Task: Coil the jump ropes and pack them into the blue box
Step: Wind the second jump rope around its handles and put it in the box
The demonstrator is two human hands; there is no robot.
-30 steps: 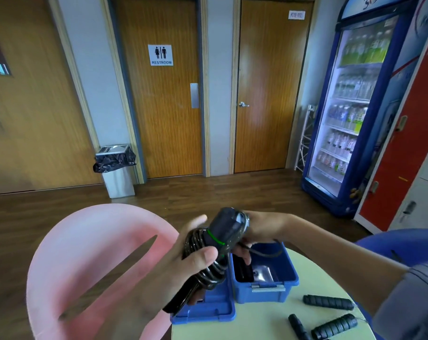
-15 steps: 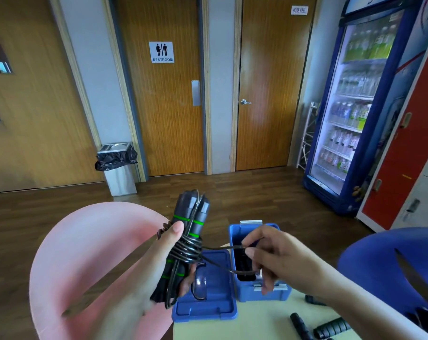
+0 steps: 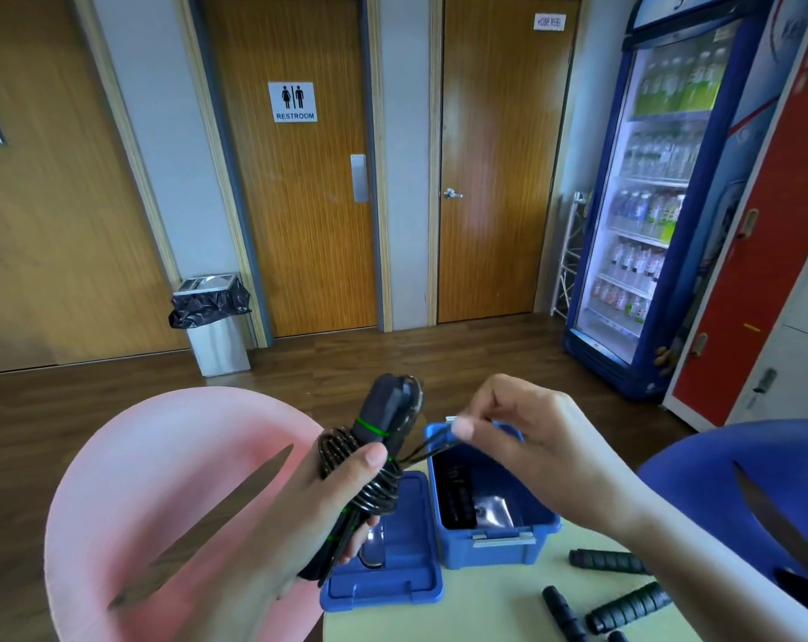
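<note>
My left hand (image 3: 318,498) is clenched around the black jump rope (image 3: 376,456), thumb pressed on the cord wound about its paired handles, which stand tilted above the table's near-left edge. My right hand (image 3: 527,437), to the right, pinches the cord's free end, stretched taut between both hands. Just below and beyond lies the open blue box (image 3: 492,535), something dark inside, its lid (image 3: 383,576) flat beside it on the left. Loose black handles (image 3: 624,590) lie near right on the table (image 3: 485,609).
</note>
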